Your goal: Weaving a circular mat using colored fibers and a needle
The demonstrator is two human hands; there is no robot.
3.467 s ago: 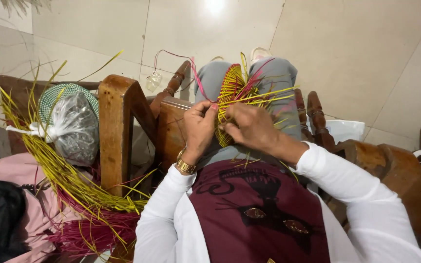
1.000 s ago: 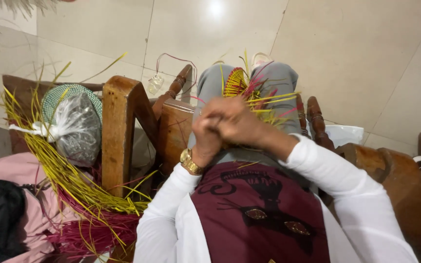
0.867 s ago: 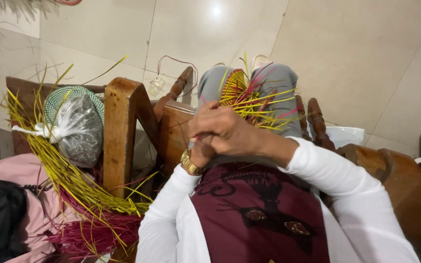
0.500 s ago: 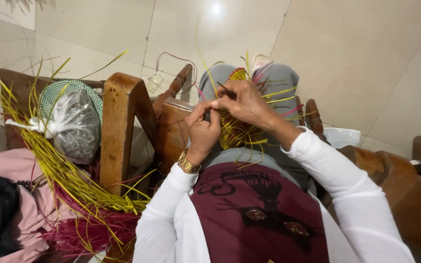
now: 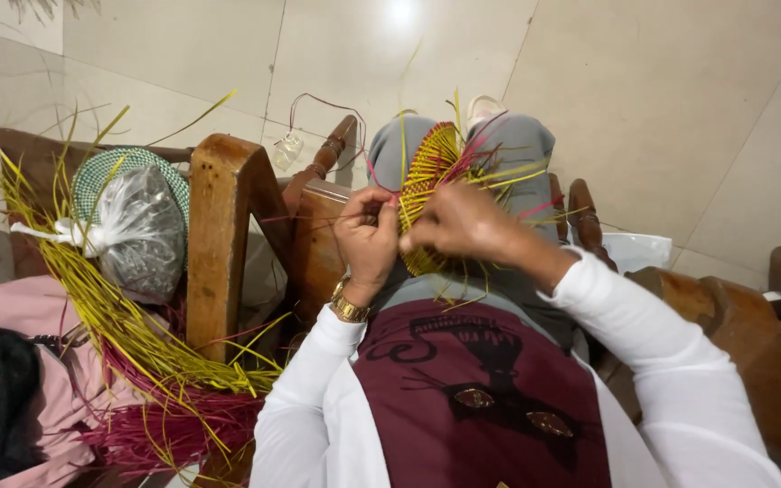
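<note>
Head view of a seated person weaving a small round piece from yellow and magenta strips. The woven disc (image 5: 428, 194) stands nearly on edge over the lap, between the grey-clad knees. The left hand (image 5: 368, 237) has its grip pinched together on the disc's near rim and on a thin magenta strand; the right hand (image 5: 463, 224) closes its fingers on strands at the opposite rim. The centre of the disc appears tightly woven and finished, while many loose strip ends (image 5: 508, 176) project from its edge untrimmed, so by judgement the base is done and the outer rounds or walls remain. To the person's left, beside the wooden armrest (image 5: 219, 235), lie an ample bundle of yellow strips (image 5: 110, 316), a heap of magenta strips (image 5: 169, 429) and a bagged green woven item (image 5: 133, 221).
</note>
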